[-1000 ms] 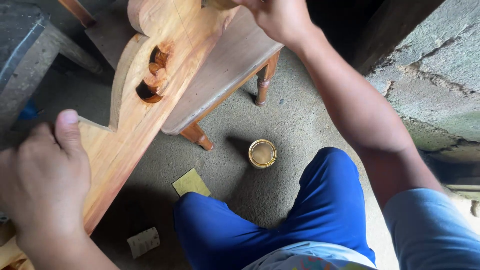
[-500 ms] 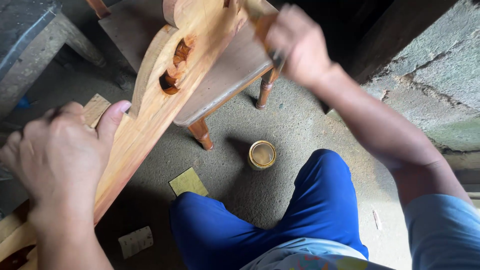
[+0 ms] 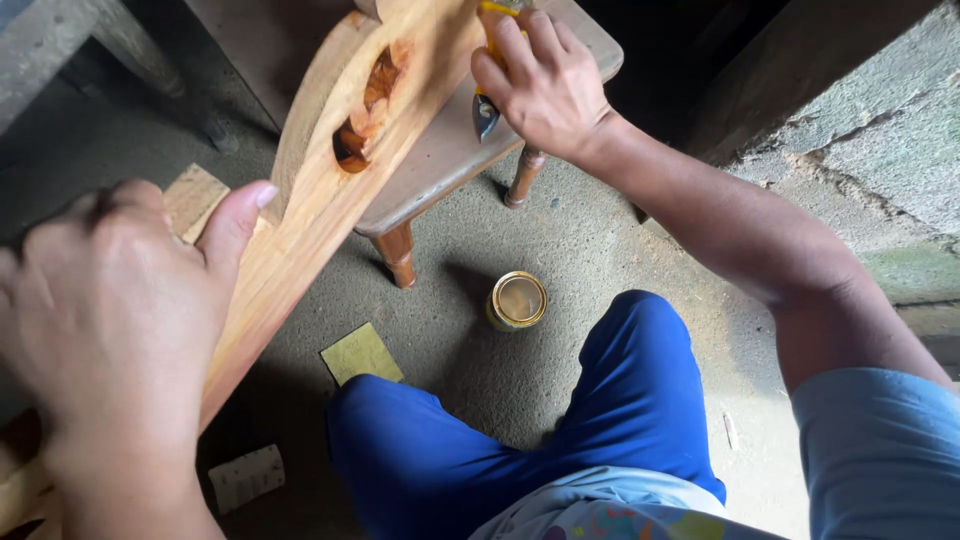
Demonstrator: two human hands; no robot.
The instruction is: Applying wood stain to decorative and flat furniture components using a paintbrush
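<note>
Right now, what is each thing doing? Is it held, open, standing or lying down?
Left hand: gripping the carved wooden board.
Right hand: closed around a yellow-handled tool.
Carved wooden board: tilted, resting on the stool.
Yellow-handled tool: held against the board.
Wooden stool: standing upright.
Small tin: upright on the floor; whether it is open is unclear.
Sandpaper pieces: lying flat on the floor.

Right hand [image 3: 545,95] now gripping, seemingly, a tool [image 3: 487,112]
</note>
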